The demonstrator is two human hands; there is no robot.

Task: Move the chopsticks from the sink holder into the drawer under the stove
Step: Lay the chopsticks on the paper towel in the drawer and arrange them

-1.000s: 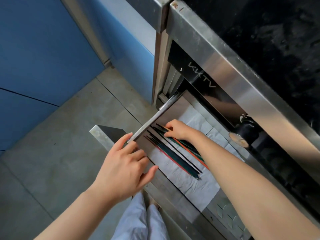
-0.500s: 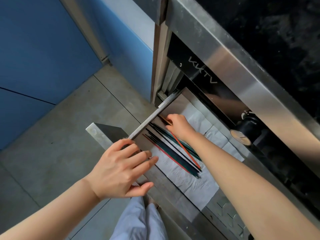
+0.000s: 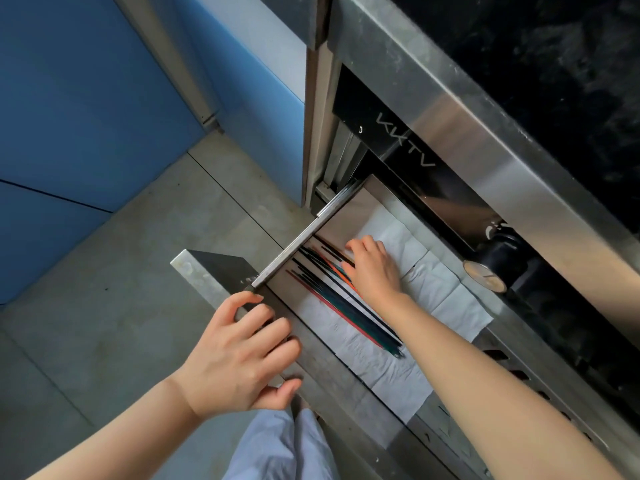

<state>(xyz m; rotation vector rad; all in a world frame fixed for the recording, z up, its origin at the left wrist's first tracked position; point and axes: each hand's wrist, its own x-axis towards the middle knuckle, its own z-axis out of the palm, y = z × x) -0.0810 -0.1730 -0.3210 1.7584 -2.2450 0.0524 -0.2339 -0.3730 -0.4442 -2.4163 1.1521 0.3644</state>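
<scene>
Chopsticks: already in the drawer under the stove, lying as a loose fan on the white paper liner, along the left wall. Not bundled; tips spread apart at the near end.

R hand: inside the drawer, fingers fairly straight, resting on the far ends of the chopsticks. We judge it's pressing or nudging, not pinching, but the fingertips are partly hidden so can't be sure.

L hand: fingers curled over the drawer's front edge, thumb underneath, so it holds the front panel.

Stage: we'd say nearly done; what's left is tidying the sticks, pulling the R hand out, closing.

Risk 1: L hand pushes the drawer in while the R hand is inside → fingers or wrist caught vs. the stove front.

Risk 2: sticks fanned or angled → one could ride up the side wall and jam the drawer on closing.

Risk 3: sliding the sticks drags the liner, which bunches up and scatters them.

Risk 4: L fingers wrapped over the edge → pinched if it shuts fast.

Knob: close to the R forearm; a bump on the way out is possible.
</scene>
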